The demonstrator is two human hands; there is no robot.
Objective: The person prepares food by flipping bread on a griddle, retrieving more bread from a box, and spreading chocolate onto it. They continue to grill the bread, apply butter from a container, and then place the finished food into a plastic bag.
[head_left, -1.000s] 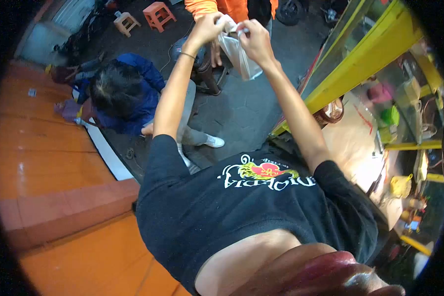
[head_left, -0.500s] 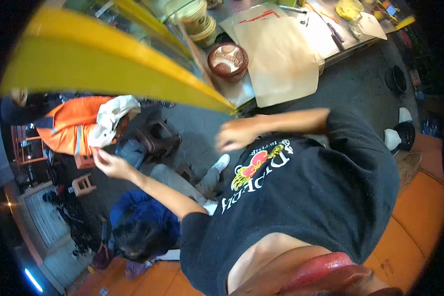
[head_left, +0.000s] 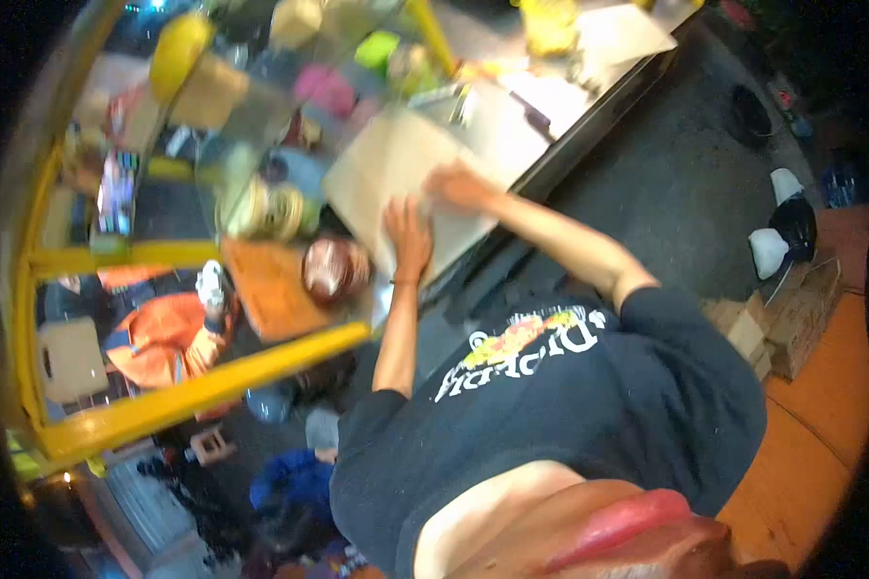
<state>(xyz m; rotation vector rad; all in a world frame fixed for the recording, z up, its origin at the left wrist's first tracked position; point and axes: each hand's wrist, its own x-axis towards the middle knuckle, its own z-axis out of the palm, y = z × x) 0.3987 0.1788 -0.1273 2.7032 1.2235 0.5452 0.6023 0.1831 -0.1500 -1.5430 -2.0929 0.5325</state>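
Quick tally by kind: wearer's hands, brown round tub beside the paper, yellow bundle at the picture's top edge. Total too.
Hands: 2 (left hand, right hand, both at the paper)
Brown tub: 1
Yellow bundle: 1
Total: 4

I recorded a dark floor [head_left: 652, 174] beside a table [head_left: 502, 121] whose top showed strong glare. A yellow frame [head_left: 217, 391] adjoined the table at left. I observed an orange surface [head_left: 819, 381] with dark seams at lower right and, at lower left, a small stool [head_left: 225, 450], a pale grey panel [head_left: 150, 502] and a small warm light [head_left: 66, 477].
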